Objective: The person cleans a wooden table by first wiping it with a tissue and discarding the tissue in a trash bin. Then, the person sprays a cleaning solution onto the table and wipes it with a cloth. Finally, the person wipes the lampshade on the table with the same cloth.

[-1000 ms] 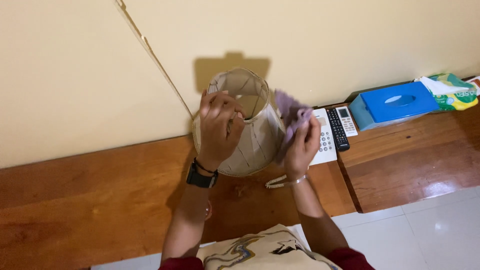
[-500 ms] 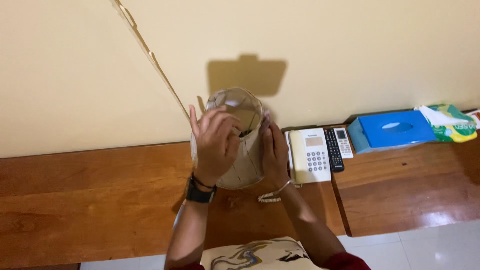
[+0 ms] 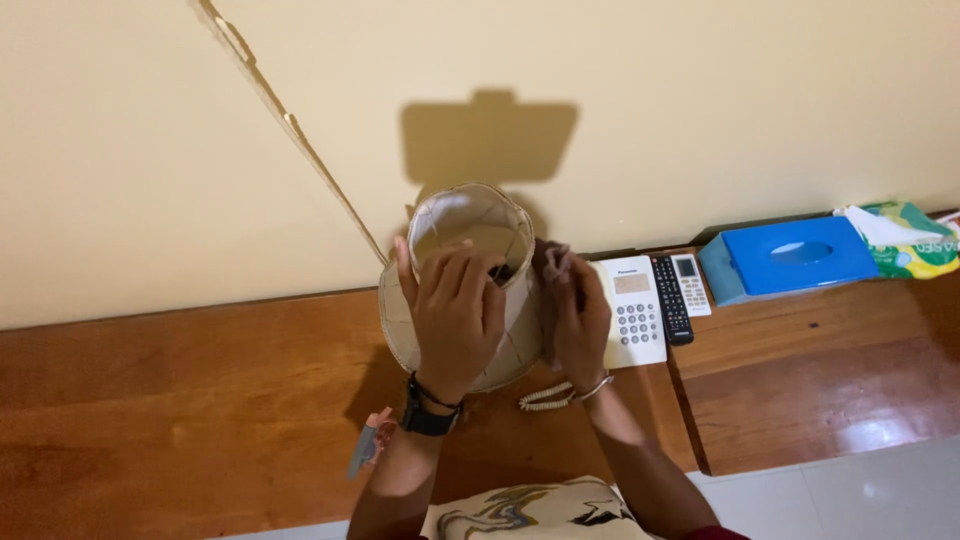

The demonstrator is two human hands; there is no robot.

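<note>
A beige, cracked lampshade (image 3: 400, 325) stands on the wooden desk (image 3: 200, 400) against the wall. My left hand (image 3: 455, 320), with a black watch on its wrist, is spread over the shade's front just below the top rim and holds it. My right hand (image 3: 578, 322) presses against the shade's right side with a small purple cloth (image 3: 555, 262) bunched in its fingers. Only a bit of the cloth shows above the fingers. A thin bracelet is on that wrist.
A white desk telephone (image 3: 632, 312) sits right beside my right hand, its coiled cord (image 3: 545, 398) below. A black remote (image 3: 668, 298), a white remote (image 3: 690, 283), a blue tissue box (image 3: 790, 258) and a green packet (image 3: 915, 240) lie further right. Cable trunking (image 3: 290, 125) runs diagonally up the wall.
My right hand with the cloth has slid from the shade's upper right down along its right side. My left hand has shifted lower over the front. The view has tilted slightly.
</note>
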